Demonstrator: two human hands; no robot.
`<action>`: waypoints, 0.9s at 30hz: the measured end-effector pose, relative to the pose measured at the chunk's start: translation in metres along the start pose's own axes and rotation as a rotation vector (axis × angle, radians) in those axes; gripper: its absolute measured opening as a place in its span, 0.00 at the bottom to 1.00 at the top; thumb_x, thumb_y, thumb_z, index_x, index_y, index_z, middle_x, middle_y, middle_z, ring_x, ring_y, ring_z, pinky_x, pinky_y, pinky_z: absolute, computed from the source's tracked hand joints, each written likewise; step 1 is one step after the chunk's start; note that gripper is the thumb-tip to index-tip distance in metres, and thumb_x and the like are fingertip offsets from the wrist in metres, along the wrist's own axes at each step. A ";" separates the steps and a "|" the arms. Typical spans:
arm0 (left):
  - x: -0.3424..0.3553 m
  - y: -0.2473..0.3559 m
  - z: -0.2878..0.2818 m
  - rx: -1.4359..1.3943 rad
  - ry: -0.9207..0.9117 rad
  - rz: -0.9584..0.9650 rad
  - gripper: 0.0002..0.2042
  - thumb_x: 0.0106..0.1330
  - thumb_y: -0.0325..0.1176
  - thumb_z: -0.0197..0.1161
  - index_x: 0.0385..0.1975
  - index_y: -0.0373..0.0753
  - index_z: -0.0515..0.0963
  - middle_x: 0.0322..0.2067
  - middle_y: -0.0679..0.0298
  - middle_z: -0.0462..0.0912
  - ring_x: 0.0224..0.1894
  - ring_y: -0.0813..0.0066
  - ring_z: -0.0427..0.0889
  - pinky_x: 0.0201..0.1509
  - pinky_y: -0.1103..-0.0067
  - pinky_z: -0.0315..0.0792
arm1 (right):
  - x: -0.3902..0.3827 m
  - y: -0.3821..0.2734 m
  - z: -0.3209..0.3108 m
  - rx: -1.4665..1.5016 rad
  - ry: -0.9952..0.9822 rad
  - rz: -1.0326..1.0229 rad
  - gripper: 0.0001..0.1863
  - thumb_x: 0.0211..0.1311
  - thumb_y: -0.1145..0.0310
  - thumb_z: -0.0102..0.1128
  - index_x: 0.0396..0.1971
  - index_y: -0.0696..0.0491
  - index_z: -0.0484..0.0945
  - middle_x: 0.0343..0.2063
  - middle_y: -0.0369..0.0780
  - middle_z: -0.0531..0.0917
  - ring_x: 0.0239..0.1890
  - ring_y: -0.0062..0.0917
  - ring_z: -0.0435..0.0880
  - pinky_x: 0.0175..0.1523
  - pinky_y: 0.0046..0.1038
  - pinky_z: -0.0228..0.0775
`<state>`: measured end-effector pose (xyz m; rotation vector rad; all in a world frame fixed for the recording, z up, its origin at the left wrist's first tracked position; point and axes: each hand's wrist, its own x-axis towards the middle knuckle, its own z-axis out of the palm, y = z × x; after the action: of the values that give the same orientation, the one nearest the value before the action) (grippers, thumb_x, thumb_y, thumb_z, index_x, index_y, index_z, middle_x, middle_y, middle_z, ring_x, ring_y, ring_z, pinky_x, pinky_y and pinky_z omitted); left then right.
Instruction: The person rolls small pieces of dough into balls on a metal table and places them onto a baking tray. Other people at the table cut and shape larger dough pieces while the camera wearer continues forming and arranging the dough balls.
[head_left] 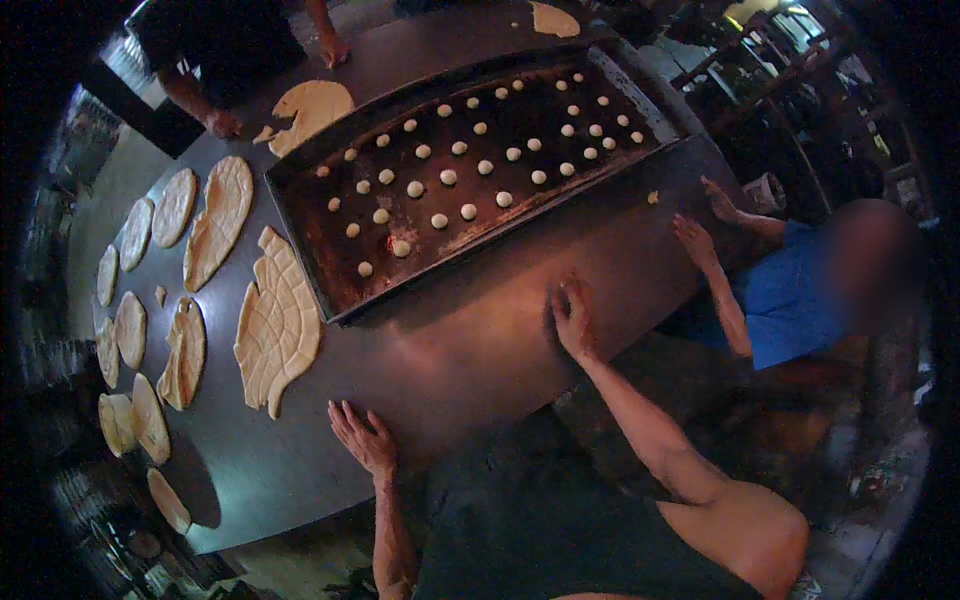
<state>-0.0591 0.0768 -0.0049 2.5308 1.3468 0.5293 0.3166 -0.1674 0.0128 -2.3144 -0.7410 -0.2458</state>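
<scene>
My left hand (362,438) lies on the metal table (440,385) near its front edge, fingers stretched out, holding nothing. Further right, my right hand (572,318) rests on the table with its fingers curled in. Whatever may be under those fingers is hidden. Beyond both hands stands a large dark baking tray (440,265), dotted with several small pale dough balls (448,177). Left of the tray lies a flat dough sheet (278,325), scored into pieces. It is the dough nearest to my left hand.
Flat dough pieces (220,220) cover the table's left side. Another dough sheet (315,108) lies behind the tray. A person in blue (795,295) has both hands over the right edge. Across the table, another person in dark clothes (215,40) has hands on the surface.
</scene>
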 end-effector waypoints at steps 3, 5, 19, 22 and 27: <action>0.002 -0.002 0.003 0.035 -0.001 -0.010 0.27 0.74 0.35 0.56 0.70 0.34 0.64 0.75 0.48 0.58 0.77 0.49 0.56 0.79 0.57 0.51 | -0.004 0.027 0.011 -0.050 0.060 0.035 0.20 0.62 0.73 0.65 0.55 0.54 0.81 0.62 0.48 0.75 0.63 0.46 0.73 0.67 0.41 0.68; 0.003 -0.003 0.004 0.004 0.017 0.026 0.26 0.73 0.34 0.57 0.69 0.33 0.65 0.74 0.47 0.58 0.76 0.49 0.57 0.78 0.57 0.52 | 0.003 0.035 0.020 -0.083 0.045 0.016 0.19 0.61 0.73 0.65 0.53 0.55 0.82 0.57 0.48 0.79 0.60 0.45 0.76 0.64 0.40 0.70; 0.056 -0.082 -0.003 -0.135 0.416 -0.448 0.24 0.70 0.35 0.62 0.64 0.33 0.71 0.66 0.47 0.71 0.69 0.47 0.68 0.73 0.59 0.62 | -0.005 -0.091 0.074 0.555 -0.395 -0.071 0.17 0.67 0.68 0.65 0.54 0.55 0.82 0.60 0.47 0.77 0.64 0.42 0.74 0.67 0.37 0.69; 0.072 -0.116 -0.006 -0.099 0.452 -0.530 0.24 0.69 0.36 0.64 0.63 0.34 0.72 0.65 0.47 0.73 0.68 0.47 0.69 0.73 0.59 0.63 | -0.024 -0.097 0.073 0.211 -0.490 -0.246 0.27 0.67 0.65 0.66 0.64 0.56 0.73 0.72 0.49 0.64 0.75 0.47 0.60 0.76 0.42 0.57; 0.114 -0.150 -0.006 -0.069 0.410 -0.517 0.23 0.67 0.35 0.65 0.61 0.35 0.75 0.61 0.49 0.76 0.65 0.50 0.73 0.71 0.61 0.65 | -0.039 -0.094 0.063 0.228 -0.479 -0.374 0.31 0.66 0.62 0.66 0.66 0.58 0.71 0.73 0.52 0.63 0.74 0.50 0.62 0.76 0.45 0.56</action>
<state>-0.1156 0.2544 -0.0302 1.9594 1.9914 0.9849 0.2288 -0.0863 0.0043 -2.0182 -1.3665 0.2310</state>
